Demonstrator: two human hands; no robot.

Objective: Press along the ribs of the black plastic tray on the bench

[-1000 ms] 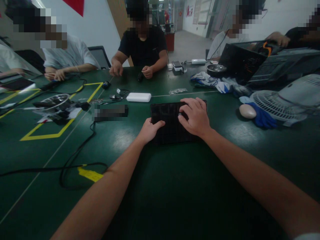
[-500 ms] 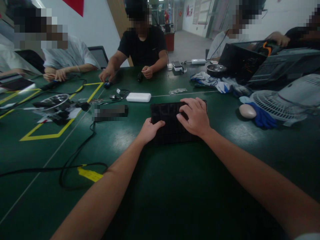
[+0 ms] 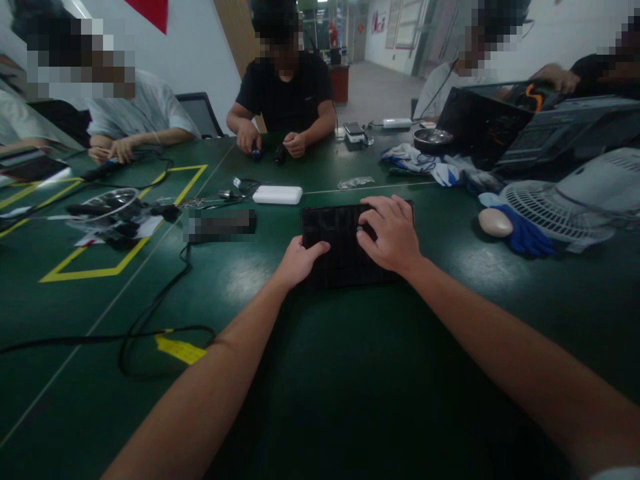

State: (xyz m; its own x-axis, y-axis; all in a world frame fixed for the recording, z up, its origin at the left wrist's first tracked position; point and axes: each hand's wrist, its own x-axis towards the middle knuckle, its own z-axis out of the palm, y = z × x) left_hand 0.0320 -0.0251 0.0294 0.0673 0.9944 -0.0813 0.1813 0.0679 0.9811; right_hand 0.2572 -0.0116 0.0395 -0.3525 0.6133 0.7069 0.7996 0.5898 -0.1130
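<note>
A flat black rectangular panel [image 3: 340, 260], with faint raised outlines on its face, lies on the green table in front of me. My left hand [image 3: 299, 262] grips its left edge, thumb on top and the other fingers hidden along the side. Over the panel's right half, my right hand [image 3: 393, 235] is bent, with thumb and forefinger brought close together. A tiny greyish spot shows at those fingertips, too small to name. The other right fingers curl over the panel's far edge.
Beyond the panel lie a white power bank-like block [image 3: 277, 195] and a clear plastic piece [image 3: 356, 182]. Left are a black cable [image 3: 133, 333] and a metal bowl [image 3: 107, 203]. A fan [image 3: 555, 207] and blue glove [image 3: 525, 230] lie right. Co-workers [image 3: 285, 93] sit around.
My left hand and the panel keep their place. My right thumb and forefinger have shifted slightly, exposing the tiny greyish spot. Across the table, a co-worker's hand has drawn a small dark item towards themself.
</note>
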